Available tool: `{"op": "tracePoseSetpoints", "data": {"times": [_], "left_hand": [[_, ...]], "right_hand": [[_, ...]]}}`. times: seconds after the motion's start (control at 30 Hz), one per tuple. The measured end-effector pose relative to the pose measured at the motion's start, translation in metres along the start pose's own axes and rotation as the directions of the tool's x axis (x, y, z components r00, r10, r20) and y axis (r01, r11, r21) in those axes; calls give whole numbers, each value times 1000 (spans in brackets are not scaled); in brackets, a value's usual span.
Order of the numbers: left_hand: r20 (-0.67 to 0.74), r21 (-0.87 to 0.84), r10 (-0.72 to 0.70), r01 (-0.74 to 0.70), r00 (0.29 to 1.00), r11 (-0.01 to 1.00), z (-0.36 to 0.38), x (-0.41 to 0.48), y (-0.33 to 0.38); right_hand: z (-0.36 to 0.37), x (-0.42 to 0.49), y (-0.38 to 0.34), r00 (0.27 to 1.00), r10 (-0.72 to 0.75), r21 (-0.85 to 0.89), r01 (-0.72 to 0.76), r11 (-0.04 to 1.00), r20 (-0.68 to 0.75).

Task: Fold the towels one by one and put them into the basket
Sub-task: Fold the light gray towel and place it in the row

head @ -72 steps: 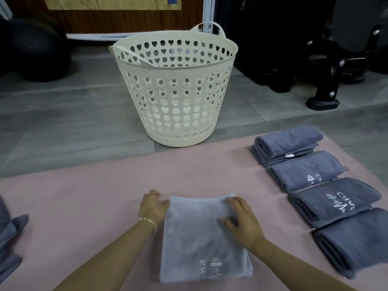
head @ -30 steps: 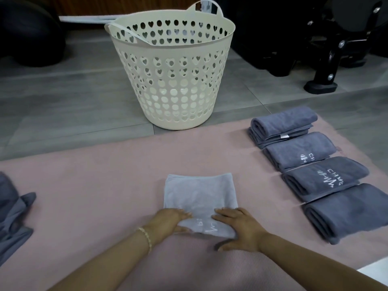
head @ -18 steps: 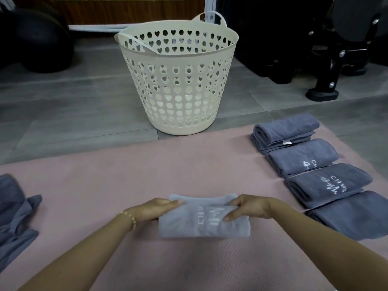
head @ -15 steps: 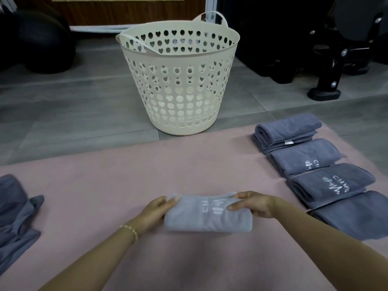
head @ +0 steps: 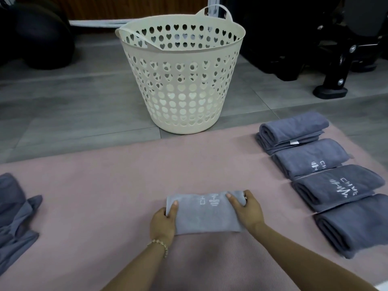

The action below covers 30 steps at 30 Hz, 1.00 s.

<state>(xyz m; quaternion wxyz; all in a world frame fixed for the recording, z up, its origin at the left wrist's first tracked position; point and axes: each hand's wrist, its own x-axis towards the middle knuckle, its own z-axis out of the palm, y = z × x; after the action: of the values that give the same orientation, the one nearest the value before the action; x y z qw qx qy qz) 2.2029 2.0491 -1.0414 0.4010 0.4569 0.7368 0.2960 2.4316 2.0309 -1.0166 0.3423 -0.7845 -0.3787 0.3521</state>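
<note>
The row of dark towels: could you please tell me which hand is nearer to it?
Right. The right hand grips the light towel at the end facing the row of dark towels; the left hand grips the opposite end, farther off.

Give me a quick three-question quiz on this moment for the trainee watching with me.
1. True or false: the light grey towel already lies inside the basket.
2. Where does the basket stand? A on the pink mat; B on the grey floor beyond the mat; C on a stack of towels.
3. Fill in: the light grey towel is gripped by ___ hand(s).

Key
1. False: it lies on the mat.
2. B.
3. Both: the left hand and the right hand each grip one end.
</note>
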Motion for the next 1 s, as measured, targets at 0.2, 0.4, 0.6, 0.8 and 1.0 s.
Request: {"op": "tracePoseSetpoints", "data": {"times": [0.2, 0.4, 0.6, 0.8, 1.0], "left_hand": [[-145, -193, -134, 105, 980, 976, 11, -8, 0], [-136, -301, -297, 247, 945, 921, 11, -5, -1], [-159, -388, -468, 381, 869, 839, 21, -11, -4], [294, -559, -575, 625, 764, 545, 45, -20, -13], [367, -611, -373, 523, 852, 595, 39, -53, 22]], "right_hand": [[10, 3, 8, 998, 70, -234, -66, 970, 9], [4, 12, 2, 944, -318, -518, 317, 795, 90], [27, 15, -29, 766, -218, -581, 612, 536, 605], [31, 14, -48, 819, 6, -699, 487, 523, 574], [29, -9, -38, 742, 116, -347, 164, 924, 661]]}}
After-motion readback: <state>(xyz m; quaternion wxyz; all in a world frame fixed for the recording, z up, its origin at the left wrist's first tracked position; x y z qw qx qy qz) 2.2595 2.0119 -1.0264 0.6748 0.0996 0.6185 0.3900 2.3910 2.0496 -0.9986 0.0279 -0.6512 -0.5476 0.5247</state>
